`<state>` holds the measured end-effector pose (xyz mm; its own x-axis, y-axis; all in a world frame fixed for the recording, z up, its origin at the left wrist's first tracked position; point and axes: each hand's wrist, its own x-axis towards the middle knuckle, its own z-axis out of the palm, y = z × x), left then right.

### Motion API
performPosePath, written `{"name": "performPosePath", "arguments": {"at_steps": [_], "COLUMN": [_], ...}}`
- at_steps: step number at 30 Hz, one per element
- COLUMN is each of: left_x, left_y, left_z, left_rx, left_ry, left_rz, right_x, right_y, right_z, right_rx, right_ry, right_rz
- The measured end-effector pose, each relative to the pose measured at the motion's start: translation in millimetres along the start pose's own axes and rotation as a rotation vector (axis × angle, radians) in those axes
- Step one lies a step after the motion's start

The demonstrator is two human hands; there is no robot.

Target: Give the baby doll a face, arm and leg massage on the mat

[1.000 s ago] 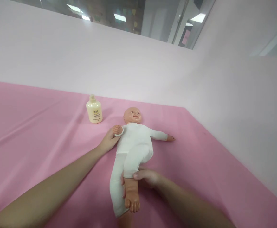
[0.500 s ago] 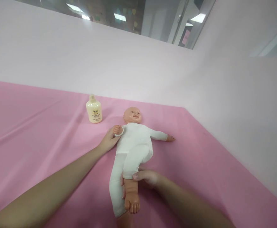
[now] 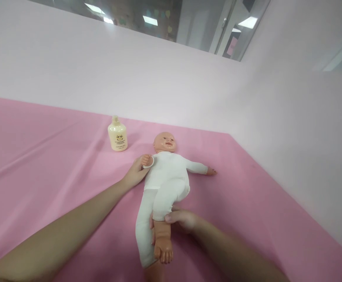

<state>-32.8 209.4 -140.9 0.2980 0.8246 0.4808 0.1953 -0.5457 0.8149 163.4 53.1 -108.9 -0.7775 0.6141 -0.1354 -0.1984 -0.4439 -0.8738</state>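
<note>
A baby doll (image 3: 168,168) in a white top and white trousers lies on its back in the middle of the view, head away from me. At its arm on my left side, my left hand (image 3: 135,171) is closed around the arm, and the doll's small hand shows above my fingers. My right hand (image 3: 181,219) wraps round the lower part of one of the doll's legs, thumb on top and fingertips showing on the far side. That leg is bent across the other one, its bare foot toward me. The doll's other arm stretches out to the right.
A pale yellow pump bottle (image 3: 117,136) stands upright to the left of the doll's head. Pink cloth (image 3: 56,156) covers the surface. A white wall (image 3: 115,70) rises behind it and along the right, with a window (image 3: 194,23) above.
My view has shifted very slightly. Both hands keep the same holds on the doll, and its pose looks the same.
</note>
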Motion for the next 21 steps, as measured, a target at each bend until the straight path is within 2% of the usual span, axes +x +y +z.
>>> {"name": "performPosePath", "arguments": {"at_steps": [9, 21], "left_x": [0.3, 1.7], "left_y": [-0.1, 0.9], "left_z": [-0.6, -0.4], "left_rx": [0.047, 0.069], "left_ry": [0.015, -0.002], "left_rz": [0.004, 0.013], "right_x": [1.2, 0.1], "right_y": [2.3, -0.4], "right_z": [-1.4, 0.7], "right_rx": [-0.091, -0.036], "right_ry": [-0.001, 0.012], "right_rz": [0.012, -0.018]}}
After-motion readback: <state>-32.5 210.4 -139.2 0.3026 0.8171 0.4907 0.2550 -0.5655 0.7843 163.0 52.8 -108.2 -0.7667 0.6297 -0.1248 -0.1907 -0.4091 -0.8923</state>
